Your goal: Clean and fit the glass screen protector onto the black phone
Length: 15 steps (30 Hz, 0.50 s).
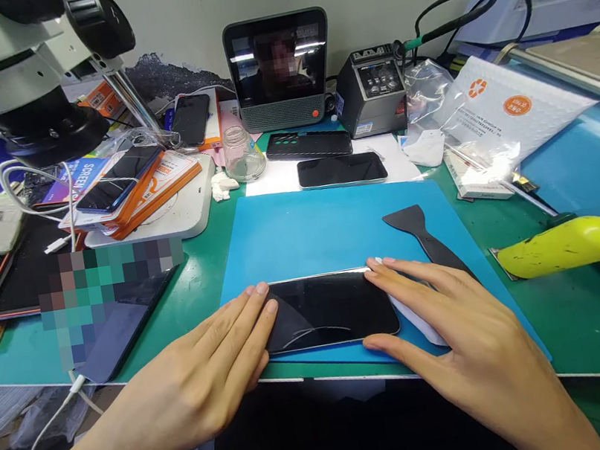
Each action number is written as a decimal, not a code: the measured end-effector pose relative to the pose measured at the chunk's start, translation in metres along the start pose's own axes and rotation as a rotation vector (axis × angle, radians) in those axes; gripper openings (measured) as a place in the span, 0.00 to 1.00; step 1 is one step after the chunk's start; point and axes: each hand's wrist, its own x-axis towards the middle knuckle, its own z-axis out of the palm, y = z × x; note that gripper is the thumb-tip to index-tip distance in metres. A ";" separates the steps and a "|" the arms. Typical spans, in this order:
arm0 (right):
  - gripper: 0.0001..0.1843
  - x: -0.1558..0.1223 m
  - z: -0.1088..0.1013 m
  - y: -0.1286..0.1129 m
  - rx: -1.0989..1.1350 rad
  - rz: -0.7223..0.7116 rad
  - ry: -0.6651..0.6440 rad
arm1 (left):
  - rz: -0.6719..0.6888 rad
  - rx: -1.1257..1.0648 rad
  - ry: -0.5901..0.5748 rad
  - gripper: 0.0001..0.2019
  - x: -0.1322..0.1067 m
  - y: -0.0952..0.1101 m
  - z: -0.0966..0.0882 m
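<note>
A large smartphone (329,311) with a dark, glossy screen lies flat on the blue mat (312,231), near the table's front edge. My left hand (213,366) holds its left end, with straight fingers together over the top corner and the thumb partly hidden at the lower edge. Around the right end, my right hand (462,328) has fingertips at the upper edge and the thumb at the lower edge. Beneath the right palm, a white cloth or wipe (418,316) shows in part. Just beyond that hand lies a black plastic scraper (418,226).
Two phones or phone parts (341,170) lie behind the mat, near a glass jar (243,154). A microscope (32,92) overhangs the left, above stacked boxes (159,189). A yellow bottle (568,245) lies at right. At the back are a smart display (280,70) and soldering station (373,90).
</note>
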 end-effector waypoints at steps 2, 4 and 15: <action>0.29 0.000 0.000 0.000 0.002 0.004 -0.002 | -0.004 -0.013 0.006 0.19 0.000 0.000 0.000; 0.29 -0.001 0.000 0.001 0.003 0.003 -0.006 | -0.007 -0.026 0.011 0.18 0.000 0.000 0.000; 0.30 -0.002 0.001 0.001 0.025 0.011 -0.005 | -0.054 -0.080 0.041 0.18 -0.002 0.004 0.004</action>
